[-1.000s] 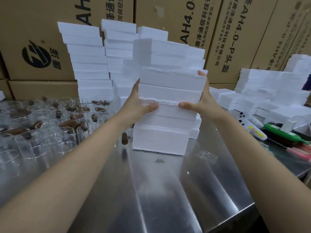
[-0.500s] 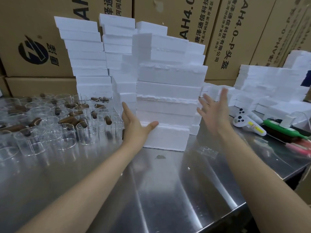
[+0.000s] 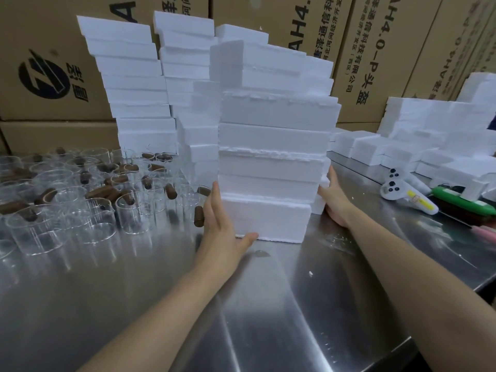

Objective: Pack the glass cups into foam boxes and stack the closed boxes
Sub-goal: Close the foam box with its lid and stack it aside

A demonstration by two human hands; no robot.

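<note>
A tall stack of closed white foam boxes (image 3: 273, 146) stands on the steel table (image 3: 268, 304) in front of me. My left hand (image 3: 222, 224) lies flat against the left side of the bottom box (image 3: 271, 221), fingers straight, thumb along its lower front edge. My right hand (image 3: 332, 197) presses with straight fingers against the stack's right side, low down. Several clear glass cups (image 3: 67, 200) with brown stoppers stand on the left of the table.
More foam box stacks (image 3: 134, 84) rise behind, against cardboard cartons (image 3: 45, 63). Loose foam pieces (image 3: 429, 140) pile at the right. A white controller (image 3: 402, 191) and a green tool (image 3: 461, 200) lie by the right edge.
Both hands left the middle of the stack, opened away, and now press its lowest boxes from both sides. The right hand came in from the air to the stack's side.
</note>
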